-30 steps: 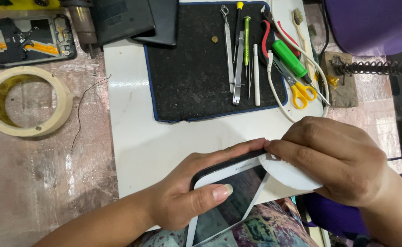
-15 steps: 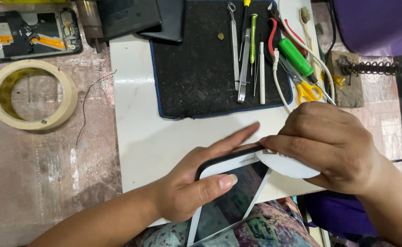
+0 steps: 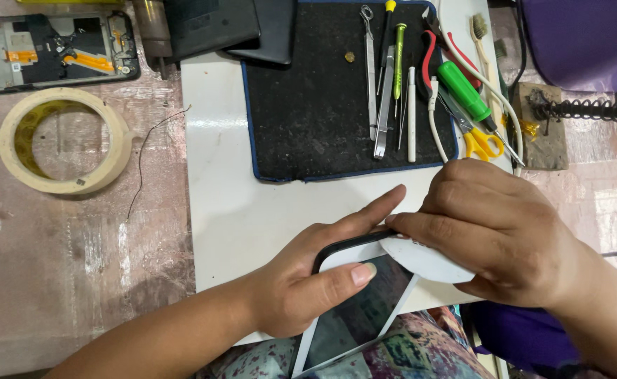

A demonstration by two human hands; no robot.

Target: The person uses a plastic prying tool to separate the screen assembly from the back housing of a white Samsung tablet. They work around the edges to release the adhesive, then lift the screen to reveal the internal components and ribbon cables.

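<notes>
My left hand (image 3: 308,277) grips a white-framed phone (image 3: 354,319) with a dark rim at its upper edge, thumb on the glass and index finger stretched along the top. My right hand (image 3: 498,228) pinches a thin white rounded card (image 3: 421,258) and holds its edge against the phone's top right corner. The phone tilts over the near edge of the white board (image 3: 217,196), its lower end above a patterned cloth.
A black mat (image 3: 315,112) at the back holds tweezers, screwdrivers, a green-handled tool (image 3: 463,91) and yellow scissors (image 3: 482,144). A tape roll (image 3: 63,140) and an opened phone body (image 3: 52,49) lie at left. A coiled spring stand (image 3: 589,109) sits right.
The view has shifted a little; both hands stay on the phone and the white card, with the card's edge still at the phone's top corner.
</notes>
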